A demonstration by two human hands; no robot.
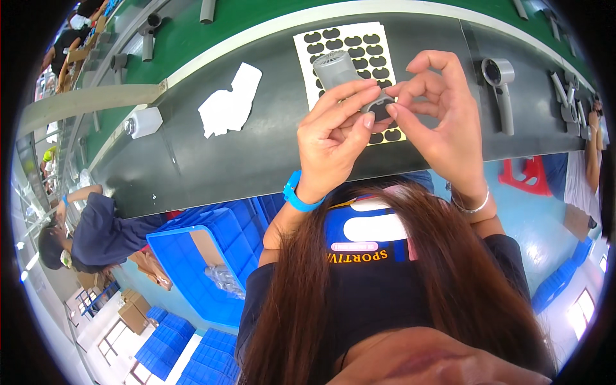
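Observation:
My left hand (335, 131), with a blue band at its wrist, is wrapped round a grey hair dryer (335, 69) and holds it over the table. Its round vented end points away from me, and the fingers cover part of the body. A dark oval sticker (380, 110) lies at the dryer's near end. Thumb and forefinger of my right hand (443, 119) pinch at that sticker's edge, the other fingers loosely curled. Under the dryer is a pale sheet (308, 40) with rows of black oval stickers.
Crumpled white paper (232, 102) lies left on the dark table (269, 160), a white bottle (144, 122) farther left. Another grey hair dryer (504, 90) rests at right. A green conveyor (269, 16) runs beyond. Blue crates (192, 269) stand nearby; co-workers sit at both sides.

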